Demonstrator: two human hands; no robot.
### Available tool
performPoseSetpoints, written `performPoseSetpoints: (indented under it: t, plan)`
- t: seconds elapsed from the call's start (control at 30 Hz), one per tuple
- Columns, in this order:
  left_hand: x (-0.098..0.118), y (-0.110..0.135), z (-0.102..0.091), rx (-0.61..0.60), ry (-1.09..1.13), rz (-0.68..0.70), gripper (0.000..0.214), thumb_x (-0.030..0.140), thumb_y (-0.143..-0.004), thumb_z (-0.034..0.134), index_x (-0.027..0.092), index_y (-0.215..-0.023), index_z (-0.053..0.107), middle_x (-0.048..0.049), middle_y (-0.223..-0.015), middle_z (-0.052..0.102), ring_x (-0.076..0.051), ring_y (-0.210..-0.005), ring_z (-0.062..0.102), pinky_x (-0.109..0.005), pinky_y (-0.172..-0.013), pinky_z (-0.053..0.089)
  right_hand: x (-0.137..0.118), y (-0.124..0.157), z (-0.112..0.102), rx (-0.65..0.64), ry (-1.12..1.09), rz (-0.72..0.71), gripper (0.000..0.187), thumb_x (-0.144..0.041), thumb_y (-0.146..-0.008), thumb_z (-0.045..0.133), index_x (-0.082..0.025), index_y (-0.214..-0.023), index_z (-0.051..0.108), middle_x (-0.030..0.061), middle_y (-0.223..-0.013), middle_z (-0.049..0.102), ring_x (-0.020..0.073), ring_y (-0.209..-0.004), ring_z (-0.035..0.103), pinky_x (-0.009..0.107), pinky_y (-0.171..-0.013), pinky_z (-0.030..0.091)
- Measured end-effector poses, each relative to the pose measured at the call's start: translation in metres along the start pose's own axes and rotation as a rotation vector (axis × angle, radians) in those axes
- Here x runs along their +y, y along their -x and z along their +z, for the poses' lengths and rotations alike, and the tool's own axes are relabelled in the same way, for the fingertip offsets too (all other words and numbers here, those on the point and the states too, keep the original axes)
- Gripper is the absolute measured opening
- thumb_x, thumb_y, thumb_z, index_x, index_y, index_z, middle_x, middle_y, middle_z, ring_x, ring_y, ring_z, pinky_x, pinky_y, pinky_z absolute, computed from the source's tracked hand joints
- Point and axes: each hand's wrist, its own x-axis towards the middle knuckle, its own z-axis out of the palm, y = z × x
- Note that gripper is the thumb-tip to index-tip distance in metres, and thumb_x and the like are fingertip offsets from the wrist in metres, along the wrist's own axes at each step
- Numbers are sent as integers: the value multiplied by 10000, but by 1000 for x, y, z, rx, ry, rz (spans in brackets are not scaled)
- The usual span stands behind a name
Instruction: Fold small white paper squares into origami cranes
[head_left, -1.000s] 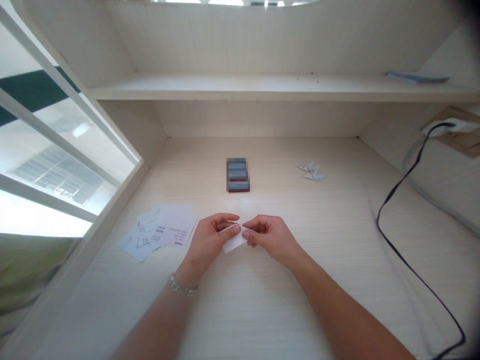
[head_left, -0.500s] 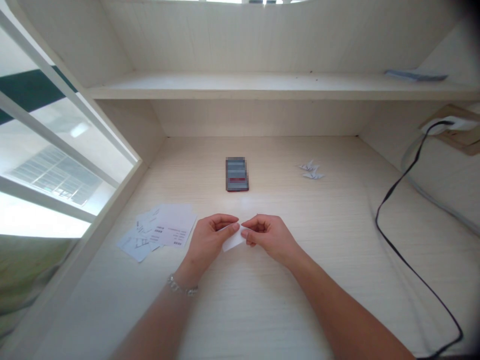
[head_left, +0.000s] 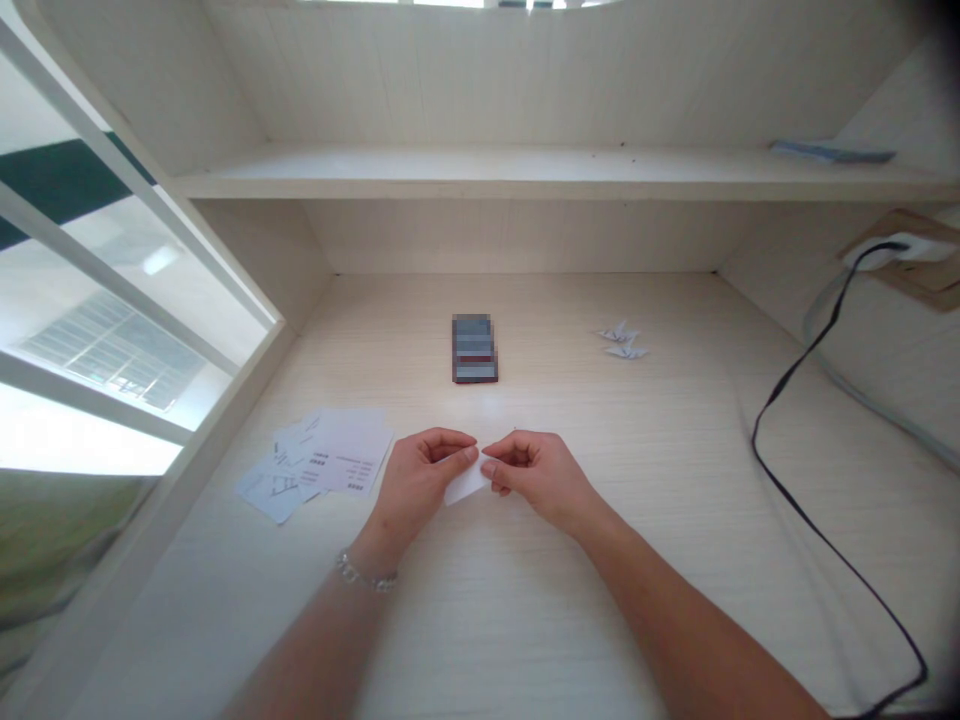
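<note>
My left hand point(head_left: 418, 482) and my right hand point(head_left: 534, 474) meet at the fingertips above the pale wooden desk point(head_left: 570, 620). Both pinch a small piece of folded white paper point(head_left: 466, 484), whose lower corner hangs below my fingers. A metal chain bracelet point(head_left: 366, 572) circles my left wrist. Nearest my left hand lies a loose spread of printed paper slips point(head_left: 330, 465). Beyond my hands lies a smartphone point(head_left: 475, 348), its screen blurred. Small folded paper figures point(head_left: 622, 342) sit further to the right.
A black cable point(head_left: 814, 470) runs along the desk's right side from a wall socket point(head_left: 896, 252). A window point(head_left: 112, 300) lies along the left side. Above the desk's back edge, a shelf point(head_left: 525, 175) holds a flat bluish item point(head_left: 832, 152).
My hands stay almost in place on the paper, and less of its top edge shows above my fingers. The camera view has shifted slightly.
</note>
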Motion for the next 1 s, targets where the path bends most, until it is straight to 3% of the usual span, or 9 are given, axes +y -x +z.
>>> performPoseSetpoints:
  t: [0.2, 0.37, 0.7, 1.0]
  plan:
    - [0, -1, 1, -6, 34, 4, 261, 282, -670, 685, 144, -882, 622, -44, -710, 689, -138, -610, 614, -232, -569, 459, 1, -1, 0, 15, -1, 5, 206, -282, -676, 669, -129, -814, 659, 18, -582, 627, 119, -524, 580, 251, -523, 471]
    - [2, 1, 2, -13, -87, 86, 294, 299, -665, 684, 152, -914, 630, -56, -815, 691, -159, -717, 624, -245, -645, 466, 2, -3, -1, 48, -23, -12, 262, -327, -656, 686, -122, -817, 658, 15, -574, 623, 118, -521, 577, 252, -520, 477]
    - [3, 1, 3, 39, -51, 38, 419, 292, -638, 700, 141, -1012, 587, -46, -729, 683, -151, -629, 624, -244, -583, 480, 1, -4, -1, 50, -51, 20, 295, -347, -651, 693, -124, -836, 638, 9, -572, 618, 117, -509, 582, 249, -498, 486]
    - [9, 3, 8, 8, -36, -11, 427, 234, -624, 712, 110, -1008, 573, -26, -686, 651, -116, -587, 598, -233, -577, 514, 3, -5, -1, 73, -61, -1, 283, -334, -648, 696, -125, -834, 652, 11, -569, 626, 119, -504, 577, 264, -511, 486]
